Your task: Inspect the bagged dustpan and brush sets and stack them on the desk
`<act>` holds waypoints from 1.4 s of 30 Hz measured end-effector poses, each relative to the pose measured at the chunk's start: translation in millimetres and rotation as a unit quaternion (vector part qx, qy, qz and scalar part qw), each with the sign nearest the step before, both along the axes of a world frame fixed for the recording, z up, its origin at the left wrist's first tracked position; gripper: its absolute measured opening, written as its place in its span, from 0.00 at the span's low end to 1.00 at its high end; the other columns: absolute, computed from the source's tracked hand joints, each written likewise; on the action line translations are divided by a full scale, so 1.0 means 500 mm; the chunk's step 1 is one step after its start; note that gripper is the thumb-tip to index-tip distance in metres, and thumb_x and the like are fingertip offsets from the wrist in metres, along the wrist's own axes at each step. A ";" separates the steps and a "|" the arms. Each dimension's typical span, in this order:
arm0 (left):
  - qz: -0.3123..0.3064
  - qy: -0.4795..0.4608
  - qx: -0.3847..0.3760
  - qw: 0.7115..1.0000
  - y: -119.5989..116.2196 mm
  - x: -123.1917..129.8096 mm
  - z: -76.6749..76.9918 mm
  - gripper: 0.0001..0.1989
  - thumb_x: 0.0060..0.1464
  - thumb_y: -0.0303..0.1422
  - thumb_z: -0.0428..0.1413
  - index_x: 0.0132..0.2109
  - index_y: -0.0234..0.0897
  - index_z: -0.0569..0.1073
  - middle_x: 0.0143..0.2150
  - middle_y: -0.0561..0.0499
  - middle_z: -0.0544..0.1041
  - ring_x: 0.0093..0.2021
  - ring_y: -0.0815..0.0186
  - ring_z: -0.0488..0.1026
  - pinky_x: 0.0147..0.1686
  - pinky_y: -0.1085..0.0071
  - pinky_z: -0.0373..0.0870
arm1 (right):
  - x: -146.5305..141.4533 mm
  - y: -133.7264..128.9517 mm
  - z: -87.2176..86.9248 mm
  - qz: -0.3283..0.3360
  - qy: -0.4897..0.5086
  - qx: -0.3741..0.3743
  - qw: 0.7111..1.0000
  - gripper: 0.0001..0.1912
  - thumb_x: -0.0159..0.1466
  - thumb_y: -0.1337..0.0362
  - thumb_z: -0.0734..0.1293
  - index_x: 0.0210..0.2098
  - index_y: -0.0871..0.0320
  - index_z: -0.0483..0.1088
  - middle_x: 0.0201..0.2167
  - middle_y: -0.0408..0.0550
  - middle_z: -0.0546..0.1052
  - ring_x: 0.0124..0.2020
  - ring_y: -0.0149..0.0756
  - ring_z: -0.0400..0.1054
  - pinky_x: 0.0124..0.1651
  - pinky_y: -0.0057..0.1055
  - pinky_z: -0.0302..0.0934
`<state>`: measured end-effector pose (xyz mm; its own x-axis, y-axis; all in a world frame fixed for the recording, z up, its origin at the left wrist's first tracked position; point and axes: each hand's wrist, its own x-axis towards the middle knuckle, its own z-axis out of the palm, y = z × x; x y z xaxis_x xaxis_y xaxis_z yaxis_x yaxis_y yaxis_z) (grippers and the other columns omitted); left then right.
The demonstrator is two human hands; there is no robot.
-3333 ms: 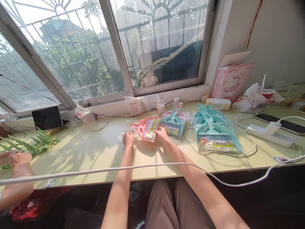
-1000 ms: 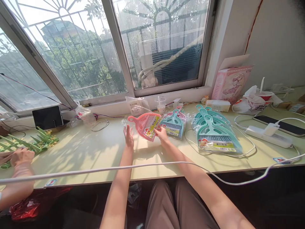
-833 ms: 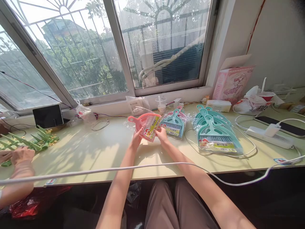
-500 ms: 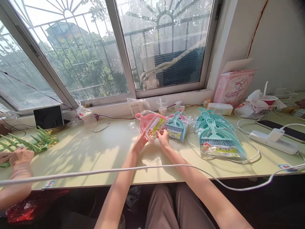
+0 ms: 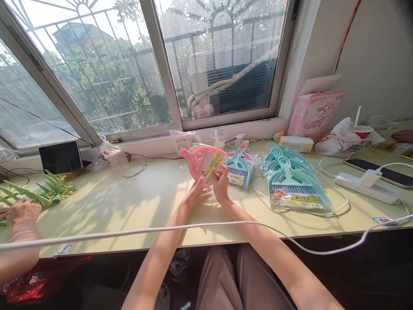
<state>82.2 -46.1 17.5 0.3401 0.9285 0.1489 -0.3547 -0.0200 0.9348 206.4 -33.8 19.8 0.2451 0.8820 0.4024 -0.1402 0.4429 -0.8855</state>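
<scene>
The left hand (image 5: 197, 189) had moved rightward onto the pink dustpan set (image 5: 201, 160), gripping it with the right hand (image 5: 221, 185) above the table (image 5: 129, 206). Fingers hid its lower edge. Three handles showed in the overlapping teal pile (image 5: 292, 178), rear brushes hidden.

the held dustpan (image 5: 192, 165) is coral pink, its label (image 5: 214, 165) yellow-green, perhaps with red print low down; the dustpans at right (image 5: 288, 174) are teal with grey-blue bristles (image 5: 295, 189), the tabletop (image 5: 112, 206) pale yellow, leaf-shadow dappled, the trousers (image 5: 219, 280) brown
</scene>
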 end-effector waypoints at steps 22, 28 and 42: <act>0.172 0.002 0.027 0.985 0.011 -0.013 0.011 0.38 0.42 0.36 0.70 0.61 0.43 0.67 0.54 0.45 0.77 0.57 0.52 0.72 0.57 0.54 0.69 | 0.010 0.022 -0.014 -0.033 -0.142 0.028 0.989 0.11 0.62 0.66 0.58 0.37 0.54 0.73 0.37 0.48 0.75 0.40 0.39 0.70 0.51 0.38 0.64; 0.163 0.018 0.028 0.986 0.011 -0.023 0.012 0.40 0.41 0.34 0.70 0.62 0.45 0.67 0.53 0.46 0.77 0.56 0.52 0.73 0.55 0.54 0.70 | 0.024 0.037 -0.001 0.032 -0.119 -0.003 0.992 0.14 0.58 0.66 0.61 0.34 0.55 0.79 0.38 0.48 0.78 0.38 0.39 0.72 0.47 0.36 0.68; 0.149 0.049 0.029 0.987 0.007 -0.028 0.012 0.39 0.42 0.36 0.70 0.62 0.40 0.66 0.54 0.42 0.77 0.52 0.50 0.74 0.44 0.59 0.73 | 0.021 0.044 -0.009 0.070 -0.137 0.001 0.988 0.18 0.55 0.68 0.61 0.39 0.54 0.80 0.41 0.48 0.78 0.40 0.38 0.71 0.47 0.35 0.68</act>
